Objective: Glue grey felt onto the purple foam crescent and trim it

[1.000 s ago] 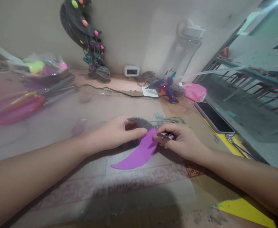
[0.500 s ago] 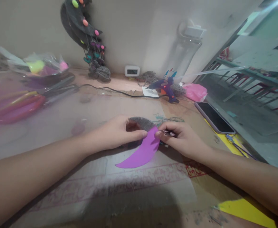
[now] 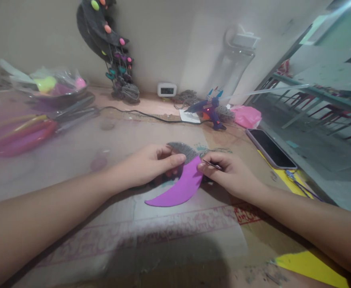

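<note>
A purple crescent (image 3: 178, 189), whose upper part is wrapped in grey yarn (image 3: 186, 152), is held just above the table between both hands. My left hand (image 3: 154, 165) pinches the crescent at its inner curve, thumb on top near the wrapped part. On the outer edge, my right hand (image 3: 223, 170) grips it where the yarn meets the bare purple, fingers curled. A thin dark stick-like piece (image 3: 212, 164) shows between the right fingers; its kind cannot be made out. Loose grey yarn (image 3: 219, 151) lies behind the right hand.
A glue gun (image 3: 208, 110) with a lit light stands at the back, its cord running left. A phone (image 3: 271, 149) lies right. Scissors (image 3: 22, 134) and a bowl (image 3: 49, 90) are left. A digital clock (image 3: 167, 90) and a bottle (image 3: 231, 72) stand by the wall.
The crescent has turned and risen slightly, showing more of its wrapped part. My left thumb has shifted up a little, and the thin dark piece in my right hand shows more clearly.
</note>
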`<state>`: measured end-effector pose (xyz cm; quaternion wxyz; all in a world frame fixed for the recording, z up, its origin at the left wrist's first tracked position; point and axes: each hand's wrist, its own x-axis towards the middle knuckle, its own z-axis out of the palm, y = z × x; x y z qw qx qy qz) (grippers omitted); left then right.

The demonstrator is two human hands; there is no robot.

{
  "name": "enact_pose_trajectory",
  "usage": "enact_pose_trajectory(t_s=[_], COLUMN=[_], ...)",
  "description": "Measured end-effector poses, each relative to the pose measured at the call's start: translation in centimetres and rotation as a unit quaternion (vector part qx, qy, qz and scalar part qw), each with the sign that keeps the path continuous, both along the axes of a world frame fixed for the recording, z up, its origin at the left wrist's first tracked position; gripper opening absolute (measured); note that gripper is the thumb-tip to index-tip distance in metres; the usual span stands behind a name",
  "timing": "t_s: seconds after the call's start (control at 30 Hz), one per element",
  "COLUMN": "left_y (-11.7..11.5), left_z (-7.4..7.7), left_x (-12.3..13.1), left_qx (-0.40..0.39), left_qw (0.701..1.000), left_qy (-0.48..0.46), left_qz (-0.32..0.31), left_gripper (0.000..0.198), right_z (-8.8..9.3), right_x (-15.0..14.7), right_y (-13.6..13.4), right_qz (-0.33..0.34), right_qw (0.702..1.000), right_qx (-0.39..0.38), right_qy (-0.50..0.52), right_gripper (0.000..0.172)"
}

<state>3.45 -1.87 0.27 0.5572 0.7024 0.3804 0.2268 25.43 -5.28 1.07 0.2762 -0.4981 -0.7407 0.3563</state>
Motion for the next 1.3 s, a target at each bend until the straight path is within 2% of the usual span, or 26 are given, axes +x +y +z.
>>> enact_pose_trajectory(t_s=[0.5, 0.67, 0.83, 1.0, 1.07, 1.13, 1.2, 1.23, 1.3], left_y=[0.0, 0.0, 0.2, 0.0, 0.0, 0.1, 0.2, 0.2, 0.2], left_z=[0.2, 0.2, -0.1, -0.1, -0.2, -0.4, -0.7, -0.7, -0.8], left_x=[-0.1, -0.2, -0.2, 0.0, 0.1, 0.1, 0.1, 0.0, -0.1], left_qx=[0.015, -0.029, -0.017, -0.036, -0.031, 0.003, 0.043, 0.057, 0.085], left_qw=[1.0, 0.999, 1.0, 0.999, 0.999, 0.997, 0.991, 0.99, 0.99], left_qy=[0.006, 0.027, 0.016, -0.021, -0.035, -0.061, -0.088, -0.088, -0.062], left_qz=[0.01, 0.026, -0.003, -0.006, 0.018, 0.054, 0.087, 0.093, 0.09], left_gripper=[0.039, 0.039, 0.03, 0.032, 0.033, 0.035, 0.039, 0.038, 0.037], right_z=[0.1, -0.3, -0.3, -0.4, -0.4, -0.2, 0.4, 0.7, 1.3], right_x=[-0.1, 0.1, 0.1, 0.0, 0.2, 0.7, 1.3, 1.6, 1.9], right_y=[-0.1, -0.1, 0.0, -0.2, -0.3, -0.5, -0.5, -0.4, -0.3], right_qz=[0.028, 0.045, 0.047, 0.055, 0.058, 0.024, -0.009, -0.006, 0.032], right_qw=[0.999, 0.996, 0.996, 0.995, 0.991, 0.977, 0.949, 0.931, 0.904], right_qx=[0.04, 0.067, 0.072, 0.076, 0.119, 0.207, 0.309, 0.351, 0.381], right_qy=[-0.021, -0.039, -0.033, -0.02, -0.028, -0.038, -0.068, -0.097, -0.191], right_gripper=[0.022, 0.015, 0.012, 0.006, 0.006, 0.007, 0.007, 0.006, 0.01])
